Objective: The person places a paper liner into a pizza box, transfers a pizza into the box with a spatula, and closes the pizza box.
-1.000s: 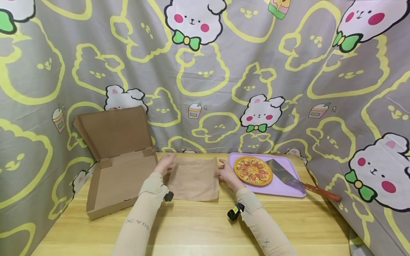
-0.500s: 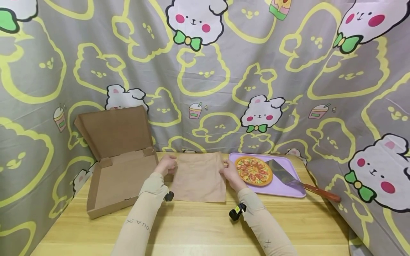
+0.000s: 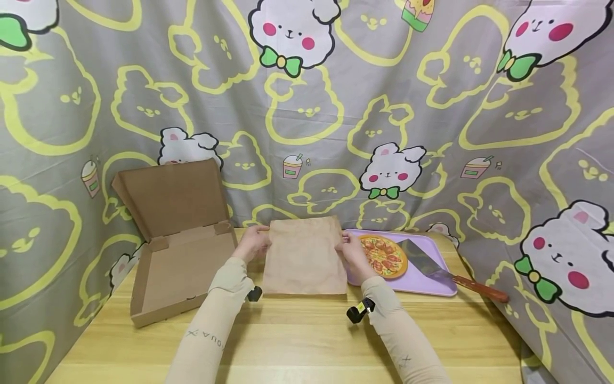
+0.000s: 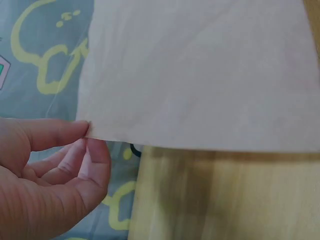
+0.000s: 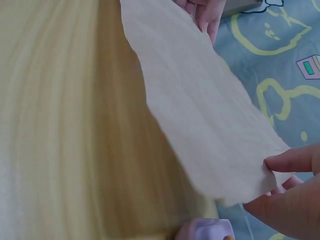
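Note:
A square sheet of brown paper point(image 3: 304, 256) is raised off the wooden table between both hands, casting a shadow below its near edge. My left hand point(image 3: 252, 244) pinches its left far corner; in the left wrist view, thumb and fingers of that hand point(image 4: 55, 180) meet at the paper's corner. On the opposite side my right hand point(image 3: 355, 253) holds the other far corner, thumb on top in the right wrist view, where the sheet point(image 5: 195, 100) slopes and ripples slightly. Beyond the left hand stands an open cardboard pizza box point(image 3: 187, 266), lid up.
A lilac tray point(image 3: 434, 245) lies at the right, beside the right hand. On it sit a pizza point(image 3: 384, 256) and a metal spatula point(image 3: 422, 258) whose wooden handle juts past the tray's edge. A patterned curtain point(image 3: 307, 160) hangs close behind the table point(image 3: 297, 341).
The paper has risen from the table and shifted to the right. My right hand has moved right, overlapping the tray's left edge, while the left hand moved slightly up. Box, pizza and spatula stay put.

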Demonstrator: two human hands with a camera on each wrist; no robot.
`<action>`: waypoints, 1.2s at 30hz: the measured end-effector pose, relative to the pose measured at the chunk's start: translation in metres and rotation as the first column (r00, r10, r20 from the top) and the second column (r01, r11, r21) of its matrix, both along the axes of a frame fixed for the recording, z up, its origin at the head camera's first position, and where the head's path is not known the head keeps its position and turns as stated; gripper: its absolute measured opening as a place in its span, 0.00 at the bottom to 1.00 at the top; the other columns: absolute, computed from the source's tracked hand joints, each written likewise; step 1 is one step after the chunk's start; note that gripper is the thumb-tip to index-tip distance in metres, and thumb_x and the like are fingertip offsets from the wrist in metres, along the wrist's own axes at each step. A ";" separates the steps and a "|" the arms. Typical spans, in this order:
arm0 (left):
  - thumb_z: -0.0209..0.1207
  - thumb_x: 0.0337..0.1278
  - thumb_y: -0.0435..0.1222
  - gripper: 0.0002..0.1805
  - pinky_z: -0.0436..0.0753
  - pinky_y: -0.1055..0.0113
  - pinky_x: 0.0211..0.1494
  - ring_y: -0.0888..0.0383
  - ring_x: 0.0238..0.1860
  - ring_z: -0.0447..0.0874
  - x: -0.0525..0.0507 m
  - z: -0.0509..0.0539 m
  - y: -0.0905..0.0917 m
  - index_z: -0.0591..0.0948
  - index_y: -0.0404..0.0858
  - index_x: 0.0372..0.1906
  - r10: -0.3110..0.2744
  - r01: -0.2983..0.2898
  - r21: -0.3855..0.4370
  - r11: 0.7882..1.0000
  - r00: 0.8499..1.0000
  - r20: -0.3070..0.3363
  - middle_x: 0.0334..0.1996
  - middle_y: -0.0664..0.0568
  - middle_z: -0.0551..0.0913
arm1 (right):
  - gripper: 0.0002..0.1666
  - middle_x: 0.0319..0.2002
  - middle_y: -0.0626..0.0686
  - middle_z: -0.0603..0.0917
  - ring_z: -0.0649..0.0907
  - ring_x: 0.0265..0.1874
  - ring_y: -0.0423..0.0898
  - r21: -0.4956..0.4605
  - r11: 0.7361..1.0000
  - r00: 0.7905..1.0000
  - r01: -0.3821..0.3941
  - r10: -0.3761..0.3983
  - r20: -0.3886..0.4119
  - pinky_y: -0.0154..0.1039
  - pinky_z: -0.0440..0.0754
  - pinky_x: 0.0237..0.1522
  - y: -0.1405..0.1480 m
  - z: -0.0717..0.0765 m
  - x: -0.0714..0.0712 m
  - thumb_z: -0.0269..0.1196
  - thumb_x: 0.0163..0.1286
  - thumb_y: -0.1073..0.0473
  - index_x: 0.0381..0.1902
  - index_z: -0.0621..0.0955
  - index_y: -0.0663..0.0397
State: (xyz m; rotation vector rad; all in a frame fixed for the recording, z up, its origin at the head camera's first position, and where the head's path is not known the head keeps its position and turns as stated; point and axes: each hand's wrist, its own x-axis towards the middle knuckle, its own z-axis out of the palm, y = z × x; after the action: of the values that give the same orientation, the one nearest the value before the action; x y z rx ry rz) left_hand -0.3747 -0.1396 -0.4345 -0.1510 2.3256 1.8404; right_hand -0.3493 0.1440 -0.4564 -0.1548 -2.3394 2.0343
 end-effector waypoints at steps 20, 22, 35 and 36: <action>0.56 0.64 0.30 0.12 0.85 0.64 0.43 0.61 0.32 0.80 0.007 0.046 -0.008 0.78 0.27 0.49 -0.018 0.004 -0.072 0.997 0.981 -0.192 0.36 0.49 0.81 | 0.11 0.32 0.47 0.74 0.75 0.30 0.39 0.057 0.996 0.997 -0.075 0.075 -0.007 0.34 0.78 0.34 0.021 0.047 -0.004 0.58 0.66 0.70 0.47 0.74 0.64; 0.56 0.65 0.30 0.11 0.86 0.63 0.43 0.61 0.32 0.80 0.009 0.051 -0.009 0.78 0.28 0.48 -0.016 -0.001 -0.082 0.997 0.978 -0.206 0.36 0.50 0.80 | 0.11 0.32 0.47 0.74 0.76 0.30 0.39 0.032 0.996 0.997 -0.079 0.080 -0.009 0.34 0.79 0.35 0.021 0.051 -0.004 0.59 0.67 0.69 0.46 0.74 0.64; 0.58 0.65 0.32 0.11 0.86 0.64 0.40 0.62 0.30 0.81 0.021 0.072 -0.022 0.79 0.28 0.46 -0.029 -0.003 -0.117 0.993 0.962 -0.270 0.31 0.52 0.80 | 0.11 0.31 0.46 0.77 0.78 0.30 0.38 0.068 0.989 0.988 -0.129 0.134 -0.073 0.34 0.82 0.37 0.016 0.067 -0.007 0.61 0.66 0.67 0.46 0.76 0.66; 0.58 0.65 0.32 0.11 0.86 0.63 0.40 0.62 0.30 0.81 0.022 0.073 -0.024 0.79 0.28 0.47 -0.027 -0.006 -0.121 0.993 0.962 -0.271 0.31 0.52 0.80 | 0.11 0.31 0.46 0.77 0.78 0.30 0.38 0.066 0.989 0.987 -0.133 0.138 -0.076 0.33 0.82 0.37 0.015 0.069 -0.007 0.61 0.67 0.67 0.46 0.76 0.66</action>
State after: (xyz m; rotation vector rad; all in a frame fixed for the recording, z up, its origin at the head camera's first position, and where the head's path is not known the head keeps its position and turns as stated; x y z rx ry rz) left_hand -0.3527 -0.1635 -0.3610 0.1081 2.6155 1.8155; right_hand -0.3562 0.1590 -0.3876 0.0895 -2.4203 1.9819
